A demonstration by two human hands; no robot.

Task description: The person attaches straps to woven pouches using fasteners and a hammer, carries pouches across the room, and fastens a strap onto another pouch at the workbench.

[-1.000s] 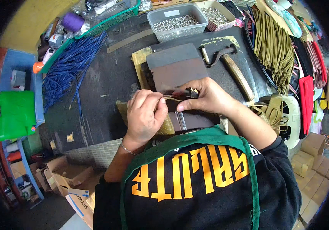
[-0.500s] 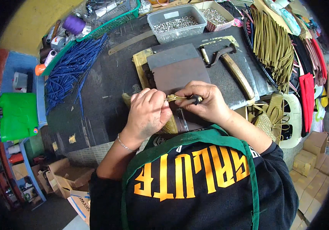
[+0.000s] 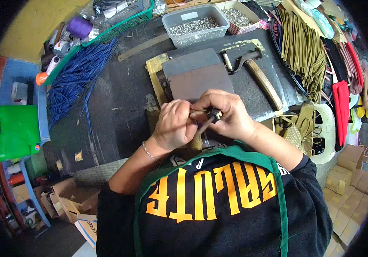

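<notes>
My left hand (image 3: 175,124) is closed, its fingers pinched at the edge of a gold strap piece that is mostly hidden now. My right hand (image 3: 227,115) meets it fingertip to fingertip. A slim dark rod-shaped tool (image 3: 206,124) with a black and brass-coloured end lies in the right hand, slanting down toward the left palm. Below the hands, part of a gold woven-looking piece (image 3: 196,143) shows against my apron. Just beyond them lies a brown and grey flat block (image 3: 199,77) on the dark table.
A hammer (image 3: 264,83) rests right of the block, with a short metal punch (image 3: 227,62) near its head. Behind stands a clear tub (image 3: 194,39) of small metal pieces. Blue straps (image 3: 74,83) lie left, gold straps (image 3: 303,53) right. A metal ruler (image 3: 143,48) lies behind.
My hands have come closer together, the left moving right and slightly down. The tool has swung from nearly level to a downward slant, and the gold strap between the fingers is now mostly covered.
</notes>
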